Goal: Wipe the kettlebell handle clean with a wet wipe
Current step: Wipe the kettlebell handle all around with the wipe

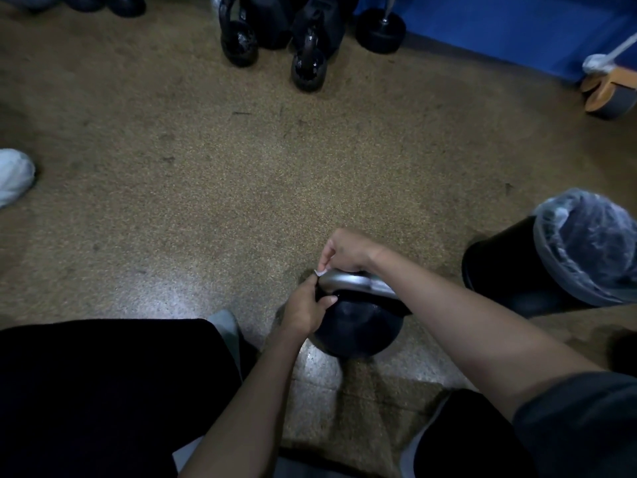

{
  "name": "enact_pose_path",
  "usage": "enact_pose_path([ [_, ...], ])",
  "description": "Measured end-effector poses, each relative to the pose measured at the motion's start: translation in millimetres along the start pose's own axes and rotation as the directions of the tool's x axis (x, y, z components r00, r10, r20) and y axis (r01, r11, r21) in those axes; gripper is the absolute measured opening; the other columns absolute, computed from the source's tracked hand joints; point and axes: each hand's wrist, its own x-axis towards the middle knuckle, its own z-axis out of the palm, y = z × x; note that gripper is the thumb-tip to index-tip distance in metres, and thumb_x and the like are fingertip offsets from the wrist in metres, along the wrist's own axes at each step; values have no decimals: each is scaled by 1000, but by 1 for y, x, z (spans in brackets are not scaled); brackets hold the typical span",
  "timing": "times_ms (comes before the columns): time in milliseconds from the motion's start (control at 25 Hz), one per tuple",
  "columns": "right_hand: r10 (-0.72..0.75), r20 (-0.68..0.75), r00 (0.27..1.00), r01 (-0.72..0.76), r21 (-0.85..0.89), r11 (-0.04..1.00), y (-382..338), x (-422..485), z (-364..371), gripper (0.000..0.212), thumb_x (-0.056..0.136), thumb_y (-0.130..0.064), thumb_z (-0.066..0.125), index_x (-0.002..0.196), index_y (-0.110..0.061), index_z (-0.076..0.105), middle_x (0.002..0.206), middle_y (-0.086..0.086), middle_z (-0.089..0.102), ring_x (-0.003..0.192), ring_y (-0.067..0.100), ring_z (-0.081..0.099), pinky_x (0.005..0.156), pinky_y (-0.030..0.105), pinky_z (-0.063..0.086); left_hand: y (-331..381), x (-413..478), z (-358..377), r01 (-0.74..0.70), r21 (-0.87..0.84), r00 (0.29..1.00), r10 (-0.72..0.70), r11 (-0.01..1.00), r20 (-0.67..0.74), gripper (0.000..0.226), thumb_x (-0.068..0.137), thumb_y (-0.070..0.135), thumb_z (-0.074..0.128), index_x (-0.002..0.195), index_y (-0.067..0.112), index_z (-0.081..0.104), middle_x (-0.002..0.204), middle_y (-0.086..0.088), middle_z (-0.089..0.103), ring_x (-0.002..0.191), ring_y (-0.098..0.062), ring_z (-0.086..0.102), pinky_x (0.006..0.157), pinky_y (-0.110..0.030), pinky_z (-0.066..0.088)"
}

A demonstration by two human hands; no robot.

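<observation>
Low and right of centre, your right hand (pixel 346 251) curls over the kettlebell handle (pixel 355 281), a smooth silvery bar, and pinches a small white wet wipe (pixel 321 272) against it. Your left hand (pixel 303 312) grips the handle's left end above the round, glossy black kettlebell (pixel 360 331) on the speckled floor (pixel 206 188).

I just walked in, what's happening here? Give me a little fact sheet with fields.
activity: a person crouches and cleans a kettlebell on the floor
kettlebell: black body, silver handle on top
left hand: grips the handle's left end
right hand: presses a white wet wipe onto the handle
nearby: black bin with a clear liner at the right; more kettlebells farther off
</observation>
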Motion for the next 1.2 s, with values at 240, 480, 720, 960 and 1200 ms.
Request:
enact_pose_path([
  [240, 12, 35, 999, -13, 12, 1000, 2, 3, -5, 12, 77, -8, 71, 87, -13, 76, 89, 2, 74, 75, 9, 62, 67, 18, 45, -4, 1, 0, -4, -11, 1000, 4, 1000, 3, 42, 80, 17, 68, 120, 22, 55, 107, -4, 71, 103, -20, 65, 98, -41, 48],
  [480, 7, 43, 999, -7, 10, 1000, 2, 3, -4, 13, 77, -8, 71, 87, -14, 76, 89, 1, 74, 76, 10, 63, 58, 16, 44, 1, -2, -1, -1, -1, 1000, 1, 1000, -7, 41, 83, 15, 66, 121, 21, 55, 109, -4, 70, 103, -20, 64, 98, -36, 48],
  [720, 3, 47, 999, -2, -20, 1000, -4, 6, 1, 13, 76, -10, 73, 88, -16, 76, 93, -2, 73, 79, 7, 61, 57, 13, 41, 4, -5, -3, 16, -1, 1000, -16, 1000, -8, 43, 83, 15, 66, 125, 20, 54, 112, -4, 69, 106, -18, 63, 98, -33, 47],
  [960, -1, 65, 998, 9, -122, 992, -9, 12, 4, 13, 79, -7, 68, 87, -15, 76, 99, 4, 72, 89, 15, 64, 72, 23, 50, 4, -5, -4, 18, -28, 1000, -17, 999, 18, 45, 81, 13, 66, 123, 23, 54, 111, -2, 70, 106, -19, 64, 100, -40, 47],
  [1200, -34, 100, 994, 50, -166, 985, -17, 7, -4, 17, 83, -5, 63, 91, -14, 75, 105, 2, 70, 92, 14, 60, 73, 22, 41, 1, -4, -3, 19, -9, 1000, -19, 1000, 11, 49, 81, 14, 67, 127, 24, 52, 113, -1, 69, 107, -18, 63, 99, -37, 47],
])
